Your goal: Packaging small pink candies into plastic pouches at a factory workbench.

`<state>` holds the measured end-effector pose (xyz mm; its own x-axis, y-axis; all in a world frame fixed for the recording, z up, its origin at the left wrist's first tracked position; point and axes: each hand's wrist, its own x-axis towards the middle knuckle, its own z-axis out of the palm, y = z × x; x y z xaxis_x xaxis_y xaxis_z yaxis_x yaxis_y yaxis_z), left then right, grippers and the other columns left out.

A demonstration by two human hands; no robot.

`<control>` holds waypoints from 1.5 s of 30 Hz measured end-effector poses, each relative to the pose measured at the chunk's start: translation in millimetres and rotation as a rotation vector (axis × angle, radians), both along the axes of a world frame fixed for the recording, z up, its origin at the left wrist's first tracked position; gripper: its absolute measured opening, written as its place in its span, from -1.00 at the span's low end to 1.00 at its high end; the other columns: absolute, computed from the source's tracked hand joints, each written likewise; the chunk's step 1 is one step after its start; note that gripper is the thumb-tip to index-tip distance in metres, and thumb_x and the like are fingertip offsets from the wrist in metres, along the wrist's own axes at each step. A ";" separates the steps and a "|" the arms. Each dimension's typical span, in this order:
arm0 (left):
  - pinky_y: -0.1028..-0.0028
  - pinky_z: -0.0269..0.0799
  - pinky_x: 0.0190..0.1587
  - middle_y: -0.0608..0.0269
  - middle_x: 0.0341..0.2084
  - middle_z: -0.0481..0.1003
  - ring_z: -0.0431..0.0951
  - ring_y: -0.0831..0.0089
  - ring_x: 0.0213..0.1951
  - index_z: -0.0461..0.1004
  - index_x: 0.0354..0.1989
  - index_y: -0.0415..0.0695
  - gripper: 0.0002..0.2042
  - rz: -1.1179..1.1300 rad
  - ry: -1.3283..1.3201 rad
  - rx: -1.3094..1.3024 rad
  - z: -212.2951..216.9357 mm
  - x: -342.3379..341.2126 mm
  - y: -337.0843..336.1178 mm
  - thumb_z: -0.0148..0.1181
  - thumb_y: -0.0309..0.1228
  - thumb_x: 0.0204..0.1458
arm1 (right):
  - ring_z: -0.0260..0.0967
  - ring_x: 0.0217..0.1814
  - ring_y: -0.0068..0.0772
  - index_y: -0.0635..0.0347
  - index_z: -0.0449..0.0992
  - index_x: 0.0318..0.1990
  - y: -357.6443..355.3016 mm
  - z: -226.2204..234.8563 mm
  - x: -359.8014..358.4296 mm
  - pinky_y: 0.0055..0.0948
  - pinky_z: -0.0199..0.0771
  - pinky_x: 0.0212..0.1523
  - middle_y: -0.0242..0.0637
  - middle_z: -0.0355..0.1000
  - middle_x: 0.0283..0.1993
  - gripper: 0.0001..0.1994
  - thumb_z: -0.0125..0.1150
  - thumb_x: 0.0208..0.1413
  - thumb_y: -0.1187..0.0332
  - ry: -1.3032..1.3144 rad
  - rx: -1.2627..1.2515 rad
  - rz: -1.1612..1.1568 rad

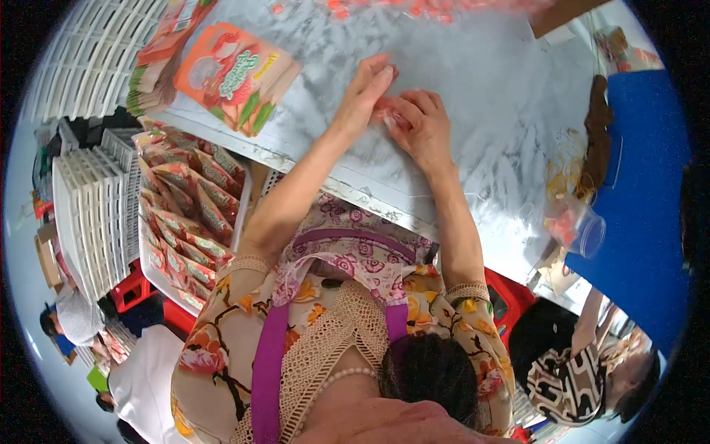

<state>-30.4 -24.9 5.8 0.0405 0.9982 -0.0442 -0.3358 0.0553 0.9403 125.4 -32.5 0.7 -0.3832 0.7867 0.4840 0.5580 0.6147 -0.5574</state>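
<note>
Over the grey marbled tabletop [473, 159], my two hands are close together. My right hand [427, 127] pinches a small reddish, clear-wrapped packet [386, 112] in its fingertips. Just left of it and slightly farther away, my left hand [367, 87] has its thumb pressed to its fingers; what it grips, if anything, I cannot make out. Beyond my left forearm lies a stack of red and orange printed pouches [233, 78], apparently flat.
More pouches [159, 55] are stacked at the far left. A white crate [240, 207] of filled pouches stands below the table's left edge. Reddish wrapped pieces [429, 6] lie at the far edge. A clear plastic cup [592, 235] rests on its side at right, near rubber bands [566, 166].
</note>
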 end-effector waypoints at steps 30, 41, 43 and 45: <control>0.26 0.47 -0.23 0.07 -0.49 0.51 0.52 0.11 -0.35 0.50 -0.43 -0.24 -0.92 0.459 1.692 0.490 21.6 -163.3 -59.7 0.18 -0.57 -0.15 | 0.34 -0.21 -0.61 0.28 0.57 -0.15 -3.4 20.4 26.4 -0.65 0.36 -0.32 -0.35 0.41 -0.11 -0.70 0.21 -0.13 0.63 0.363 -0.387 -0.101; 0.49 0.29 -0.60 0.44 -0.72 0.41 0.38 0.56 -0.68 0.53 -0.41 -0.17 -0.78 0.265 0.899 -0.188 14.6 -222.0 -35.2 0.29 -0.24 -0.01 | 0.37 -0.15 -0.58 0.26 0.57 -0.16 7.8 29.9 10.3 -0.65 0.37 -0.21 -0.31 0.46 -0.06 -0.72 0.21 -0.11 0.64 0.335 -0.378 -0.013; 0.48 0.30 -0.55 0.39 -0.71 0.41 0.39 0.57 -0.64 0.49 -0.44 -0.16 -0.77 0.336 0.763 -0.060 4.5 -228.7 -33.7 0.26 -0.23 0.01 | 0.37 -0.15 -0.58 0.25 0.57 -0.17 8.4 35.7 1.3 -0.65 0.37 -0.20 -0.32 0.46 -0.07 -0.71 0.20 -0.11 0.65 0.365 -0.389 0.008; 0.52 0.22 -0.53 0.44 -0.68 0.35 0.31 0.63 -0.60 0.45 -0.47 -0.16 -0.79 0.271 0.872 -0.107 14.8 -222.9 -37.3 0.22 -0.28 0.05 | 0.37 -0.14 -0.59 0.24 0.58 -0.17 8.6 36.7 -4.9 -0.65 0.36 -0.19 -0.33 0.47 -0.07 -0.71 0.20 -0.11 0.66 0.394 -0.402 0.023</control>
<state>-253.3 -62.2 20.7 -0.2855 0.9575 -0.0415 0.4760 0.1793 0.8610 120.6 -23.9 37.4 -0.2538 0.9323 0.2576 0.2492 0.3203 -0.9139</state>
